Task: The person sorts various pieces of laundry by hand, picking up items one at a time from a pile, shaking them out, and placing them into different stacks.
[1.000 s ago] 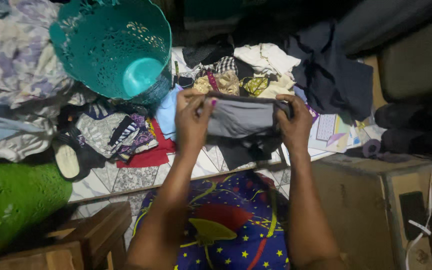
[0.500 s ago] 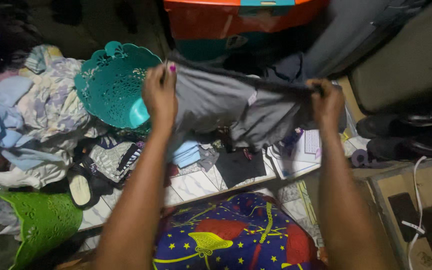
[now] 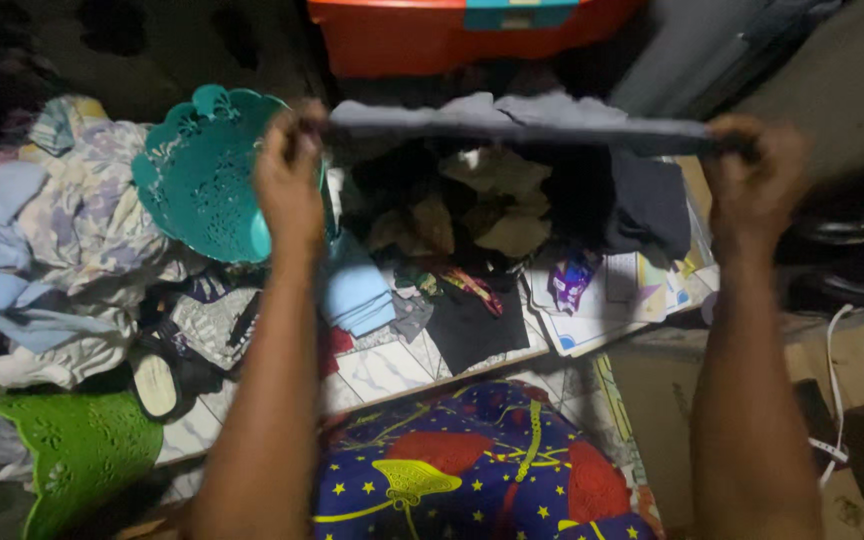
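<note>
Above the tiled floor's (image 3: 392, 365) far edge, now pulled taut and flat: grey cloth garment (image 3: 522, 118), pinched by left hand (image 3: 289, 180) and right hand (image 3: 757, 175), shaken open since hanging slack.

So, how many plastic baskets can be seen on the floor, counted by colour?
Teal basket: 1
Green basket: 1
Total: 2

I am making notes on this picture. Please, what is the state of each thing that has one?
grey cloth: stretched flat between both hands.
left hand: closed on cloth.
right hand: closed on cloth.
teal basket: tipped, empty.
green basket: on its side.
</note>
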